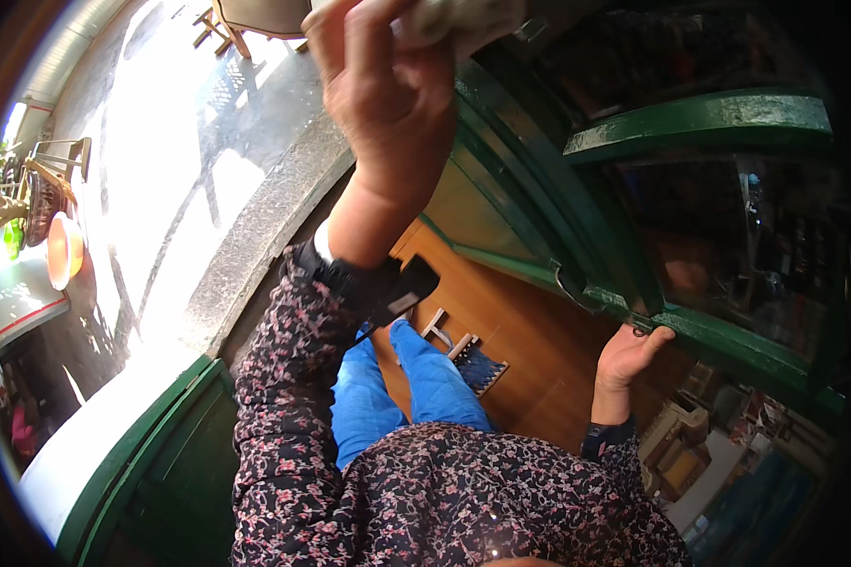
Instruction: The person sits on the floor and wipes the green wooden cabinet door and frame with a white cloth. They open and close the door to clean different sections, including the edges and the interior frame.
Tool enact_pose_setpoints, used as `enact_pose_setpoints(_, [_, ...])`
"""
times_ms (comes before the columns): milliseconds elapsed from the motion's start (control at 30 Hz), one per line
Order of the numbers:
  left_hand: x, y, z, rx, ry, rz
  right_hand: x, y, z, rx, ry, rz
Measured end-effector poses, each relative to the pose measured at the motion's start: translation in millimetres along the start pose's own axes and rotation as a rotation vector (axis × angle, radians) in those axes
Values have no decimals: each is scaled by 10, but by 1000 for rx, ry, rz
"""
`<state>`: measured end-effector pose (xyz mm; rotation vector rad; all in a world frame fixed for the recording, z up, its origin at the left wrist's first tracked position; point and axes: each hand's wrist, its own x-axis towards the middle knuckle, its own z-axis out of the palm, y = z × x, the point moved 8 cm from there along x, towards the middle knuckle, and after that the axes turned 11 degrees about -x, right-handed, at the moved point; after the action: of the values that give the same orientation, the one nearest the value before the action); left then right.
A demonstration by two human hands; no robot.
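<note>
My left hand [397, 92] is raised at the top of the view, its fingers closed on a pale, crumpled cloth [468, 20]. The cloth is partly cut off and blurred, close to the dark glass of a green wooden door [702, 120]. A black device [415, 280] is strapped at my left wrist. Lower on the right, my right hand [627, 358] grips the door's edge beside a small metal ring [640, 330]. Its thumb shows, while most of the fingers are hidden behind the frame. A curved metal handle [571, 287] hangs on the door.
Near my feet, a folding stool [479, 365] with blue webbing stands on the wooden floor [539, 354]. A stone threshold [269, 212] borders sunlit ground. Another green door leaf [177, 468] is at lower left. Outside, a pink basin [64, 249] rests by a table [25, 301].
</note>
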<state>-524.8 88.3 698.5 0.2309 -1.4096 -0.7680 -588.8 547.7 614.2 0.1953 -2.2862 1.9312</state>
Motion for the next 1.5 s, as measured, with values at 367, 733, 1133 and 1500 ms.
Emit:
enact_pose_setpoints(367, [-869,410,185,-310,-799,-505,198,237,-156,61,-12,3])
enact_pose_setpoints(733, [-1917,-326,-1675,-420,-482,-1484,713,169,-67,57,-59,0])
enact_pose_setpoints(1133, [-3033,-512,-1706,-676,-30,-1967,909,-149,-210,-69,-63,-37])
enact_pose_setpoints(1500, [-1325,-1143,-287,-328,42,-891,860,-269,-707,-11,92,16])
